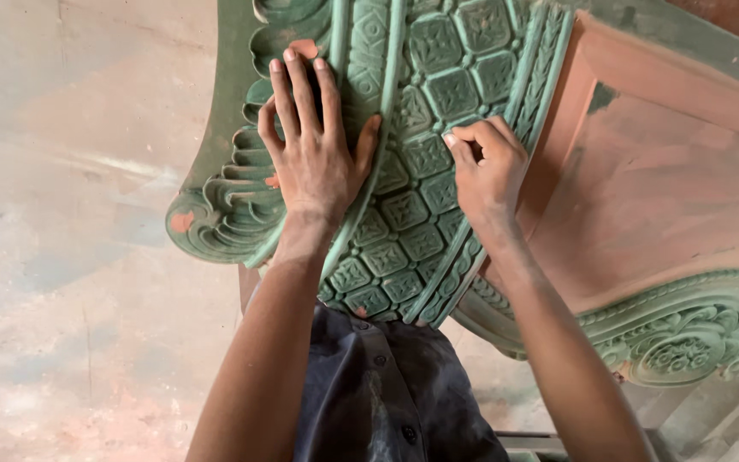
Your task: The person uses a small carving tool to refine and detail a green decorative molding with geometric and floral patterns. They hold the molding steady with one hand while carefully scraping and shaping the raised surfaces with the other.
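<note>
Fingers of your left hand [314,150] lie spread flat on the green-painted carved wooden panel [425,111], covering its scrolled edge beside the raised border, with nothing held. Your right hand [487,171] is curled narrow, fingertips pinched together against the grid of square flower reliefs (whether something small sits in the pinch, you cannot tell). The panel runs up and away under both palms, its lower tip near your dark buttoned shirt [387,393]. Reddish-brown bare wood [643,180] adjoins it on the right.
</note>
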